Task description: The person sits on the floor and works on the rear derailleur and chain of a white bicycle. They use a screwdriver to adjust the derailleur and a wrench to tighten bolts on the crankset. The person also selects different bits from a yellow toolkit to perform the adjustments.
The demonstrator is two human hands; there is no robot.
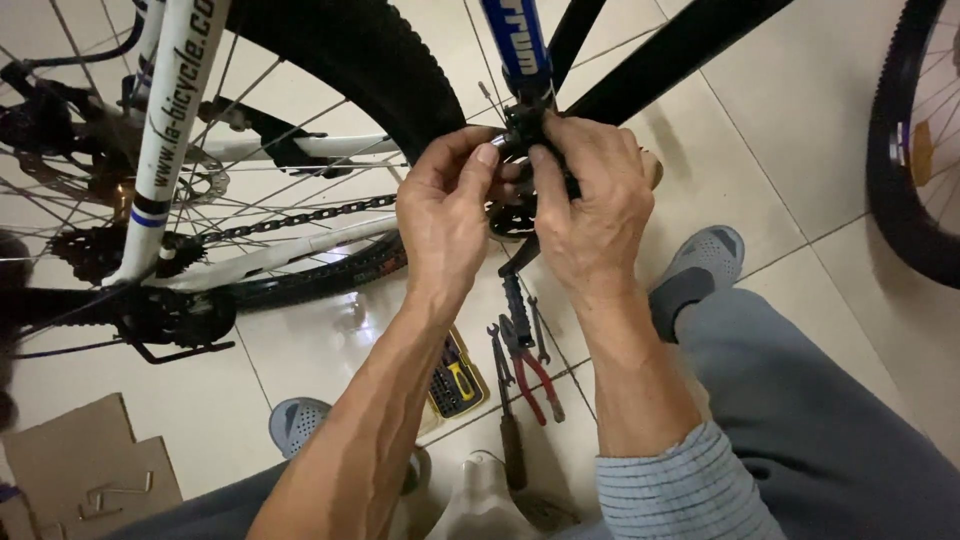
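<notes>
- We are holding our left hand [445, 215] up, thumb pressing toward the fingertips.
- We are curling our right hand [590, 205] just beside those fingertips, both forearms reaching forward.

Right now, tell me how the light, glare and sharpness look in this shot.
Head view: both hands, left hand and right hand, are sharp and evenly lit; the floor tiles show soft glare; the rear cassette sits dim; the wheel at the right edge bends slightly.

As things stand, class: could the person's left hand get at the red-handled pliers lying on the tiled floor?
Probably yes: the left hand is busy at the black crank parts, but the red-handled pliers lie uncovered below, nothing between.
</notes>
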